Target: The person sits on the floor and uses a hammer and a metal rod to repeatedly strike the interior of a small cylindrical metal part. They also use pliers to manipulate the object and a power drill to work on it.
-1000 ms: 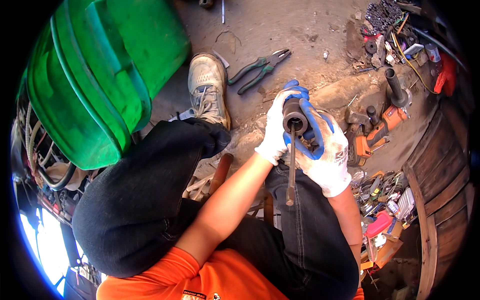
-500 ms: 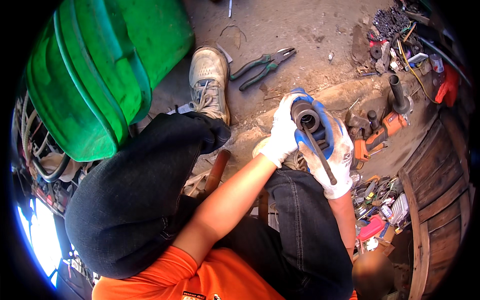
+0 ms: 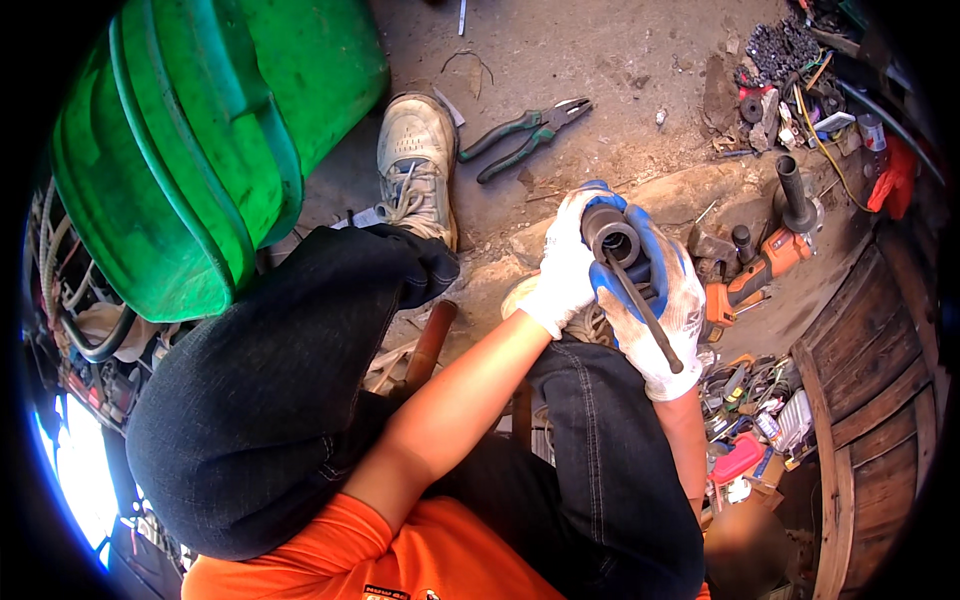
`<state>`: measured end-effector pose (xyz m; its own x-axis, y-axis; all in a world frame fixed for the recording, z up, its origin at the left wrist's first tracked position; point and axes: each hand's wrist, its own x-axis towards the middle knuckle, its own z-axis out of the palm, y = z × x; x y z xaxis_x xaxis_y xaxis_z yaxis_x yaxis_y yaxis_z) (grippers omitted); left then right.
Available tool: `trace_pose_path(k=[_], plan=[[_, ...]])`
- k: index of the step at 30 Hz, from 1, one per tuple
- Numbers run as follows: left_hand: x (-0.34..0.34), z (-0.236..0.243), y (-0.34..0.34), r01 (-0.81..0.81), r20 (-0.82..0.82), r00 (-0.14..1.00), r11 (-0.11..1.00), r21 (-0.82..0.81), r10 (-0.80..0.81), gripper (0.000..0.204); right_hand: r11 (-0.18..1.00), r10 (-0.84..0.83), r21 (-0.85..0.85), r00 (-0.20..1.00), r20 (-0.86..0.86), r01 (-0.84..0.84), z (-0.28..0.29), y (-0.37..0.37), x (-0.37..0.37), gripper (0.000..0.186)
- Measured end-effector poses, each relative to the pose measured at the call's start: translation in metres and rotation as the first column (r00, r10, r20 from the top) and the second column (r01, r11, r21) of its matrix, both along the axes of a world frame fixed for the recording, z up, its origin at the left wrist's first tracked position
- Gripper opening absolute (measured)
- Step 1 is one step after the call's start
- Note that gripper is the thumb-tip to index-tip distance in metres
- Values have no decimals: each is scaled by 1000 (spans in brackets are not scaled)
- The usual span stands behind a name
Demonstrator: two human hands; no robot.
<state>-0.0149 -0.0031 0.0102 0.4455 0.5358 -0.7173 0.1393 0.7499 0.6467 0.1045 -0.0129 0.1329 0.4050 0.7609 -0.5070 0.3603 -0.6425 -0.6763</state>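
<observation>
Head view: you are holding a dark metal collar [image 3: 606, 224] between your gloved left hand [image 3: 568, 258] and right hand [image 3: 668, 295], its round open end facing up toward you. A thin metal rod [image 3: 642, 311] is running from the lower part of that opening down across your right palm, its free end lying over the glove near the cuff.

Judging by how the two parts are sitting, you seem to be working the rod at the collar's mouth. Whether the rod's upper end is reaching inside or only leaning on the rim is not clear. Your next move is probably calling for a firm left hold on the collar, with the right fingers loosening just enough to steer the rod.

Your left fingers are clasping the collar's left and far side, partly hidden behind it. Your right fingers are curling around its right side, so the collar is resting snugly between both sets, touching each. The rod is passing just beside your right thumb; whether you are pinching it cannot be told.

Beyond your left fingers, green-handled pliers [image 3: 550, 120] are lying on the ground, well apart. To the right of your right fingers, an orange and black power tool [image 3: 755, 276] is lying untouched.
</observation>
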Motion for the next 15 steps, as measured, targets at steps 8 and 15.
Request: trace_pose_path(k=[8,15], plan=[[-3,-3,1,57,-25,998,985,162,-54,38,999,-3,-34,1000,-28,2,4,3,0,64],[-5,-10,-2,26,52,998,990,137,-33,38,993,82,75,993,83,-88,-3,-1,0,72]])
